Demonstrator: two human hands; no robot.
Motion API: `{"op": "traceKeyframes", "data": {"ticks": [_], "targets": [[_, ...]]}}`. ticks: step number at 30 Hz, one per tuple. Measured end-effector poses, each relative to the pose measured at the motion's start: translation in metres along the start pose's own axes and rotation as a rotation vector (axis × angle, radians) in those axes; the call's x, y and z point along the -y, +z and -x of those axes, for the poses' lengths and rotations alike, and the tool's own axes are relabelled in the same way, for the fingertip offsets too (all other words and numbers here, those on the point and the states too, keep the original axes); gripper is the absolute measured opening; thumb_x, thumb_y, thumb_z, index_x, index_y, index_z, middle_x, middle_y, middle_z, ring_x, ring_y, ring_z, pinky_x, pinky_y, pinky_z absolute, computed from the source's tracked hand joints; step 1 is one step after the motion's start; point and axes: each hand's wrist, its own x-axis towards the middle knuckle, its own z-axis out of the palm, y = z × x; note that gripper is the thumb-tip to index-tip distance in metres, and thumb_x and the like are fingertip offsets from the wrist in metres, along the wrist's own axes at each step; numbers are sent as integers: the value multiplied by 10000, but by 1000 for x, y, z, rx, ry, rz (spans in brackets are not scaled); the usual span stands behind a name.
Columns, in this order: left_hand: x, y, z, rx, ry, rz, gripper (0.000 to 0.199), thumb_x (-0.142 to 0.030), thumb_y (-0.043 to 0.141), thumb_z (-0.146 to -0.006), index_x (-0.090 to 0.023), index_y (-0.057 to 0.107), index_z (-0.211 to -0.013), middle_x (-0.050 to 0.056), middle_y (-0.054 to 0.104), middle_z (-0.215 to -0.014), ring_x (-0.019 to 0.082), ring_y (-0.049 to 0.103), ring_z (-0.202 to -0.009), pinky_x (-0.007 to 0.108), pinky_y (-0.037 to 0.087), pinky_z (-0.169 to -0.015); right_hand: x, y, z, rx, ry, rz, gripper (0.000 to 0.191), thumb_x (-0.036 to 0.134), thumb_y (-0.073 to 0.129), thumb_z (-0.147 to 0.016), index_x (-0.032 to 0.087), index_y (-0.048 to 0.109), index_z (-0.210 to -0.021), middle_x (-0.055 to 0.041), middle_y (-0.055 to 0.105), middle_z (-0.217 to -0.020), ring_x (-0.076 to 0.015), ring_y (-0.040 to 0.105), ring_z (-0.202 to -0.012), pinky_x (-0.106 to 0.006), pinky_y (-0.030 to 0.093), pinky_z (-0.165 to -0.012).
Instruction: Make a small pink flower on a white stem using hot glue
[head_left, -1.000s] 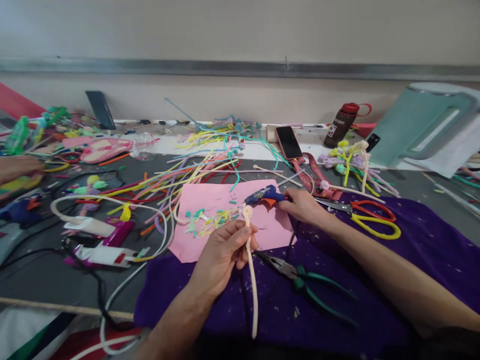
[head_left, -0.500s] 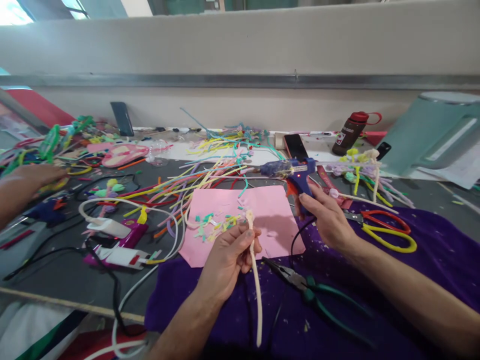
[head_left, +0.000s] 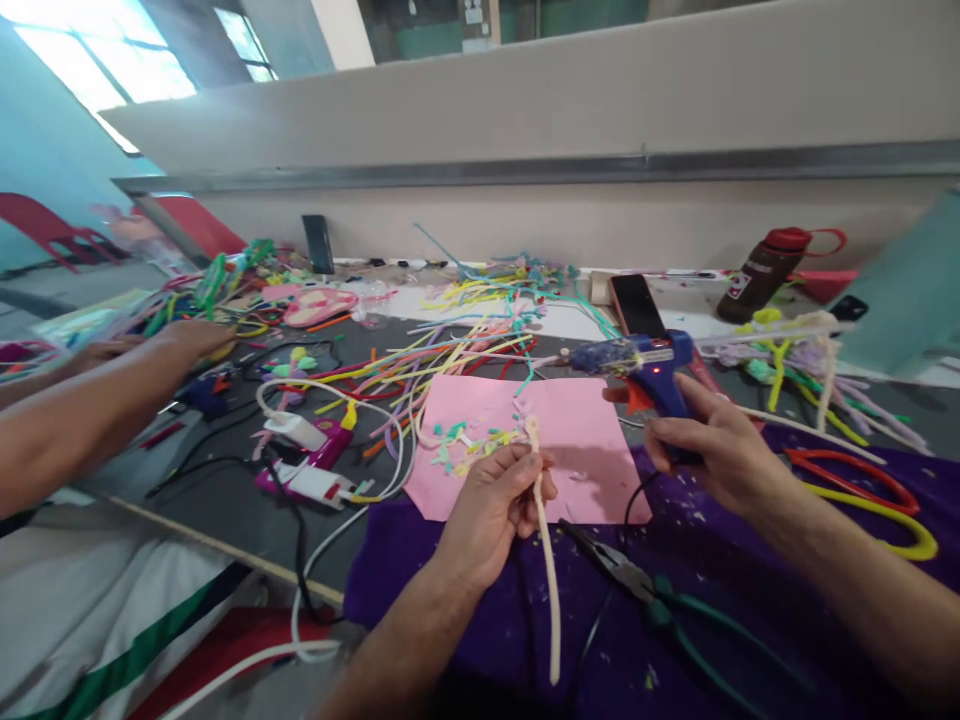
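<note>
My left hand [head_left: 501, 505] pinches a cream pipe cleaner [head_left: 550, 590] whose top end is curled into a small knob; its long tail hangs down over the purple cloth [head_left: 405, 570]. Beneath the knob lies a sheet of pink paper [head_left: 592, 430] strewn with short cut bits [head_left: 465, 445] of green, yellow and lilac. My right hand [head_left: 709, 430] is wrapped round the grip of a blue hot glue gun [head_left: 660, 375], its small red light lit. The gun's nozzle points left, above the paper and apart from the pipe cleaner. Green-handled long-nose pliers [head_left: 637, 580] rest on the cloth.
Red-and-yellow-handled scissors [head_left: 900, 495] lie at the right. Loose pipe cleaners [head_left: 427, 360] spread behind the paper. A power strip [head_left: 315, 465] with chargers and cords sits left. A co-worker's arm [head_left: 142, 380] reaches in there. A brown bottle [head_left: 765, 270] and phone [head_left: 636, 305] stand behind.
The view has swung left, so more of the co-worker and the room shows. My right hand holds the glue gun slightly farther from my left hand. The pipe cleaner stays in my left fingers.
</note>
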Motion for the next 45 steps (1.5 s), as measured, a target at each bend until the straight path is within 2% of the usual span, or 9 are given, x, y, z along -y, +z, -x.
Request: {"op": "traceKeyframes", "data": {"ticks": [4,9,13,17,20,23,26,29,45], "targets": [[-1,-1,0,-38,22,37,155,-294,634,-754,-140,639,-764,-19,578,-544,23,416,-357,122,279,-312,2,-4,7,14,-32,68,244,177,593,-731,227,546,-965,54,503,-530,-97,428,-411,-228,335,-405],[-2,-1,-1,-83,22,70,190,-321,655,-735,-136,638,-774,-17,577,-559,21,421,-379,123,280,-334,0,-11,20,60,-62,354,208,296,615,-771,198,581,-951,13,545,-632,-116,490,-523,-229,394,-471],[-1,-2,-1,-116,35,70,218,-334,674,-715,-131,640,-789,-16,574,-566,20,423,-387,129,271,-346,5,-9,28,127,-118,523,287,401,500,-851,200,591,-1035,-11,557,-698,-126,504,-580,-237,415,-536],[0,-4,-2,-123,76,34,213,-336,649,-742,-133,641,-807,-18,575,-582,19,430,-398,134,289,-368,7,-3,31,74,-213,736,340,441,452,-865,209,617,-1050,-4,513,-623,-144,487,-557,-258,405,-540],[1,-6,-2,-116,94,22,213,-343,635,-756,-137,637,-809,-22,575,-586,16,423,-394,137,292,-372,6,-1,30,19,-271,836,371,432,459,-863,228,561,-1155,4,512,-633,-150,493,-551,-257,404,-521],[1,-6,-2,-114,89,18,217,-350,633,-758,-138,632,-806,-25,572,-583,17,417,-390,138,280,-365,4,1,30,5,-305,887,322,422,461,-862,227,587,-1086,-1,533,-673,-149,503,-559,-253,408,-511],[1,-6,-2,-116,75,10,222,-353,633,-757,-138,631,-812,-22,576,-590,17,416,-392,136,277,-364,2,1,30,-13,-319,921,279,420,457,-863,210,630,-926,3,507,-612,-147,494,-534,-251,399,-494],[1,-6,-1,-117,72,6,228,-352,645,-745,-134,632,-812,-20,579,-596,15,414,-392,136,284,-368,1,1,30,-29,-323,927,276,411,453,-866,200,632,-880,4,495,-584,-145,490,-517,-251,395,-479],[-1,-2,0,-120,42,11,257,-363,682,-702,-127,640,-796,-13,579,-571,22,419,-393,134,293,-373,6,10,30,-26,-362,925,269,406,460,-858,182,599,-909,-21,552,-678,-167,526,-599,-274,440,-560]]}}
